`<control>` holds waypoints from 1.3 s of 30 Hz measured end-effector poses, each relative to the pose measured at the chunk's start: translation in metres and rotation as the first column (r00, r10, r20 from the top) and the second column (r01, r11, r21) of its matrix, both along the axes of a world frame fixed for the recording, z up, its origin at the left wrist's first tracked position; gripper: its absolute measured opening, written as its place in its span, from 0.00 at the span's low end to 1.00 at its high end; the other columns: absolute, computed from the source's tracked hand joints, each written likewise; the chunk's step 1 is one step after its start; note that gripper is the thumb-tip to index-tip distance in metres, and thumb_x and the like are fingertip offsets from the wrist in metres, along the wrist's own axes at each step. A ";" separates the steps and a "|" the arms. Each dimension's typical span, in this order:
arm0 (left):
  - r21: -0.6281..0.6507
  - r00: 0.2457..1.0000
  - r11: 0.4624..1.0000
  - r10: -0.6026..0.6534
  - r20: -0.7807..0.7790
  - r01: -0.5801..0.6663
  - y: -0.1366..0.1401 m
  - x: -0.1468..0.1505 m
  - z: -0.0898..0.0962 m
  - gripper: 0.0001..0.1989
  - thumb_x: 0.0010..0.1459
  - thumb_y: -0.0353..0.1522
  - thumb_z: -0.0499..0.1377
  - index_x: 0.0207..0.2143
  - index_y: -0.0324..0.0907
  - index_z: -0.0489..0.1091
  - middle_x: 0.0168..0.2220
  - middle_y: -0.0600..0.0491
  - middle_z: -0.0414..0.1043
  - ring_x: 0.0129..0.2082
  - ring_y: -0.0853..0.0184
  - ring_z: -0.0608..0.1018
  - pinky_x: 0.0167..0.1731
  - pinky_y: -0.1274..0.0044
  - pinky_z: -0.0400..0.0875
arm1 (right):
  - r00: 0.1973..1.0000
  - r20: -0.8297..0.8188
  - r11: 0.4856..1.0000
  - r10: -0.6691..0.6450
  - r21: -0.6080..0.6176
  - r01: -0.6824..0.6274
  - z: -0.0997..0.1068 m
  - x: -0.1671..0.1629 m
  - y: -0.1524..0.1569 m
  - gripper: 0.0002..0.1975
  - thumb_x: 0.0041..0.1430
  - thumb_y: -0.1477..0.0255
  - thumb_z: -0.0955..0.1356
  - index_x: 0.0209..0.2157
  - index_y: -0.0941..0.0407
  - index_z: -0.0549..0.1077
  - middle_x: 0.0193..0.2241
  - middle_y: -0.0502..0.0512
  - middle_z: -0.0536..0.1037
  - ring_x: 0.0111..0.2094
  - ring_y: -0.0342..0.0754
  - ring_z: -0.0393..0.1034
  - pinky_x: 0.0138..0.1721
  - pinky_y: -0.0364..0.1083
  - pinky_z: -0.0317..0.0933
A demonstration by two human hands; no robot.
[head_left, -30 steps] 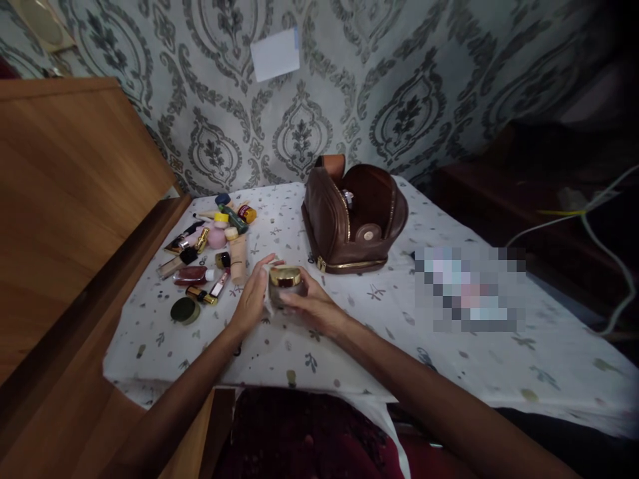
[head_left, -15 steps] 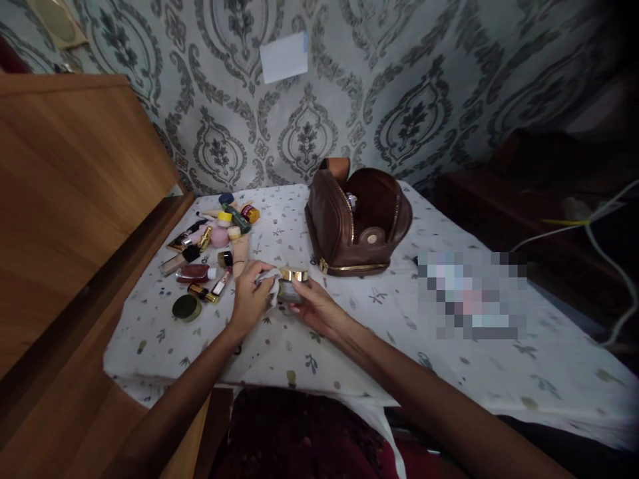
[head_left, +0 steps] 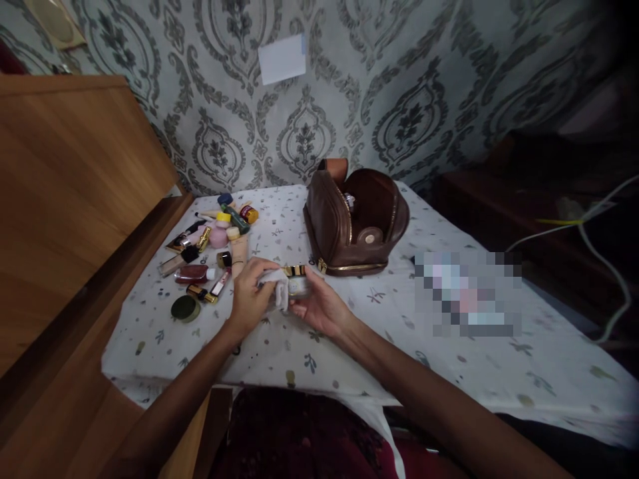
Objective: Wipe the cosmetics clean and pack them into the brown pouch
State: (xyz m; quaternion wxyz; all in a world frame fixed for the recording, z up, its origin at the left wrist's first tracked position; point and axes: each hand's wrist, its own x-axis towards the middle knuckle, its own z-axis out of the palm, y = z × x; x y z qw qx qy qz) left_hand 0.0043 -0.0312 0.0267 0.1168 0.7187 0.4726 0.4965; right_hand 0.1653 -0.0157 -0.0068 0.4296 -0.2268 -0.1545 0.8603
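My right hand (head_left: 322, 305) grips a clear jar with a gold lid (head_left: 295, 271), held just above the cloth-covered table in front of me. A crumpled white wipe (head_left: 281, 291) is pinched in my left hand (head_left: 253, 293) and pressed against the jar's left side. Fingers and wipe hide part of the jar. Left of my hands lie several cosmetics: a beige tube (head_left: 239, 251), a dark red bottle with a white cap (head_left: 192, 273), a gold and black lipstick (head_left: 202, 294) and a round dark green container (head_left: 185, 309).
An unzipped brown toiletry bag (head_left: 357, 226) stands behind my hands, a small shiny item inside. To the right lies a pixelated object (head_left: 466, 293). A wooden panel (head_left: 80, 166) borders the left side; a patterned wall (head_left: 309, 133) rises behind. White cables (head_left: 619, 299) hang at right.
The jar has turned in my right hand, showing a paler side. My left hand has shifted the wipe slightly right across it. The view has moved a little.
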 end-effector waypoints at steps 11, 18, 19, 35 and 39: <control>0.066 0.990 0.994 -0.078 -0.119 0.086 -0.022 0.010 -0.019 0.13 0.64 0.30 0.55 0.51 0.45 0.70 0.51 0.46 0.71 0.53 0.61 0.73 0.53 0.65 0.69 | 0.998 -0.067 0.999 0.020 -0.023 -0.022 0.002 0.004 0.001 0.16 0.55 0.59 0.73 0.38 0.55 0.72 0.28 0.48 0.77 0.22 0.40 0.66 0.21 0.38 0.61; 0.079 0.997 0.997 -0.019 -0.074 0.025 -0.013 -0.001 -0.006 0.12 0.63 0.27 0.54 0.46 0.44 0.72 0.44 0.49 0.75 0.46 0.63 0.77 0.47 0.68 0.72 | 0.999 -0.014 0.999 0.045 -0.008 -0.045 0.000 -0.001 0.001 0.18 0.58 0.53 0.69 0.39 0.54 0.71 0.28 0.49 0.77 0.23 0.41 0.67 0.19 0.37 0.54; 0.094 0.995 0.994 -0.042 -0.093 0.050 -0.015 -0.001 -0.005 0.11 0.63 0.27 0.53 0.46 0.44 0.71 0.43 0.49 0.76 0.46 0.63 0.77 0.47 0.69 0.72 | 0.999 -0.018 0.999 0.033 -0.013 -0.033 0.000 -0.001 0.002 0.18 0.59 0.54 0.69 0.39 0.55 0.71 0.29 0.50 0.77 0.23 0.41 0.67 0.19 0.38 0.56; 0.030 0.956 0.972 -0.223 -0.192 0.233 -0.016 -0.003 0.001 0.10 0.63 0.25 0.53 0.43 0.43 0.71 0.44 0.49 0.74 0.46 0.64 0.76 0.47 0.70 0.71 | 0.998 -0.054 1.000 0.015 -0.004 -0.016 0.000 0.002 0.000 0.16 0.52 0.60 0.74 0.33 0.56 0.70 0.23 0.46 0.73 0.19 0.38 0.61 0.16 0.36 0.53; 0.049 0.988 0.991 -0.117 -0.099 0.122 -0.012 -0.005 -0.003 0.07 0.62 0.27 0.56 0.42 0.43 0.72 0.42 0.49 0.74 0.45 0.63 0.76 0.46 0.69 0.71 | 0.993 -0.093 0.998 0.069 0.001 -0.069 0.004 0.002 0.000 0.19 0.60 0.54 0.68 0.39 0.57 0.72 0.27 0.51 0.77 0.24 0.43 0.69 0.20 0.39 0.59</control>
